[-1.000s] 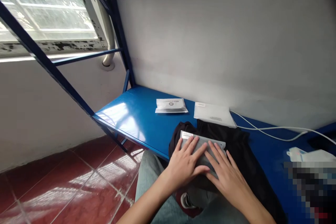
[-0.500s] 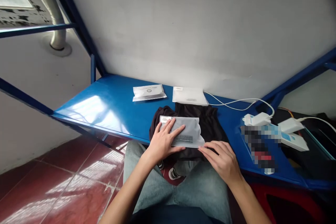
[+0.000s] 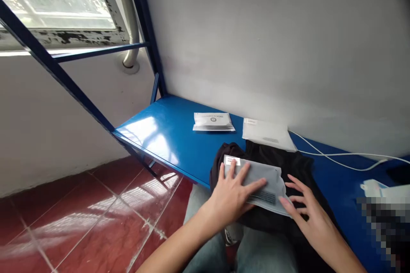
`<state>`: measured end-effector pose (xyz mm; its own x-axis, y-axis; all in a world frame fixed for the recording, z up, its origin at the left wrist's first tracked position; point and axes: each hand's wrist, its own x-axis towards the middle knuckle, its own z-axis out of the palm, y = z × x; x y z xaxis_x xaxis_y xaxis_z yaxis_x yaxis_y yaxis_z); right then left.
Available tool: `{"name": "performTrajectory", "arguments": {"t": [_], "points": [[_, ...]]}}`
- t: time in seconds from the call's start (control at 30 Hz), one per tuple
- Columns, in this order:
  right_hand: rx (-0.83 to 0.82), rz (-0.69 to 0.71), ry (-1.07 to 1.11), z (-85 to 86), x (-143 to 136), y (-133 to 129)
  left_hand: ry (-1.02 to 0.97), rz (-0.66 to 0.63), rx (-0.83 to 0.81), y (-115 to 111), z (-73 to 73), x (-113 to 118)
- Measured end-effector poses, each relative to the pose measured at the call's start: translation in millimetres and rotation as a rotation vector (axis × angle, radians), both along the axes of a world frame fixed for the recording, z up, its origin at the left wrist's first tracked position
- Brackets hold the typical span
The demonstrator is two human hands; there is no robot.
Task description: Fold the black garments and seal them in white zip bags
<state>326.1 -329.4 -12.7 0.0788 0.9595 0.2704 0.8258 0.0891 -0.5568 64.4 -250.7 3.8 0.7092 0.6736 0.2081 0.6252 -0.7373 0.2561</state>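
A translucent grey pouch (image 3: 261,179) with a small white label at its upper left lies on dark folded cloth (image 3: 282,155) at the table's front edge. My left hand (image 3: 232,190) rests on the pouch's left part with its fingers spread. At the pouch's right end is my right hand (image 3: 304,207), fingers apart, the thumb at the lower right corner. Behind the cloth lies a whitish pouch (image 3: 269,133). A white printed packet (image 3: 213,122) sits farther left on the blue table (image 3: 179,115).
White cables (image 3: 339,154) run along the back right of the table. A white plug or adapter (image 3: 384,190) is at the right edge, beside a blurred-out patch. A blue metal frame (image 3: 80,104) stands at the left, near a window.
The view has swung left, so the table's things appear farther right. My right hand's fingers have opened from the pouch's lower right corner and spread. My left hand stays on the pouch.
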Motion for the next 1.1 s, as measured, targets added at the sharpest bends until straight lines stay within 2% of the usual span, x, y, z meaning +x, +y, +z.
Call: {"name": "performTrajectory", "arguments": {"t": [0.1, 0.2, 0.3, 0.37, 0.4, 0.43, 0.5, 0.57, 0.63, 0.73, 0.83, 0.93, 1.03, 1.1], "points": [[-0.060, -0.032, 0.100, 13.6, -8, 29, -0.032, -0.019, 0.004, 3, 12.1, 5], [0.010, 0.015, 0.090, 54.2, -19, 65, -0.101, -0.006, 0.030, 25, 43.3, -3], [0.133, 0.061, 0.086, 96.7, -49, 120, -0.144, 0.031, 0.151, 71, 83.5, -29], [0.201, 0.110, 0.114, 106.7, -73, 165, -0.141, 0.024, 0.215, 112, 97.8, -50], [0.225, 0.151, 0.126, 104.1, -83, 188, -0.124, 0.028, 0.226, 133, 97.8, -60], [0.224, 0.186, 0.127, 96.9, -90, 210, -0.081, 0.042, 0.212, 153, 93.0, -67], [0.145, 0.243, 0.070, 74.2, -99, 246, 0.052, 0.083, 0.121, 189, 72.6, -79], [0.036, 0.240, -0.065, 51.7, -101, 270, 0.163, 0.094, 0.026, 215, 48.7, -85], [0.023, 0.219, -0.206, 39.4, -105, 286, 0.174, 0.112, 0.013, 232, 32.4, -86], [0.080, 0.262, -0.266, 38.6, -120, 308, 0.073, 0.245, 0.066, 250, 25.9, -78], [-0.044, 0.297, -0.260, 33.6, -141, 332, 0.067, 0.351, -0.020, 264, 22.0, -65], [-0.088, 0.292, -0.295, 13.1, -152, 347, 0.085, 0.385, -0.086, 273, 8.1, -56], [-0.062, 0.266, -0.285, -7.9, -152, 349, 0.044, 0.406, -0.046, 275, -7.4, -53], [-0.065, 0.242, -0.275, -16.1, -151, 348, 0.021, 0.415, -0.033, 275, -14.5, -53]]}}
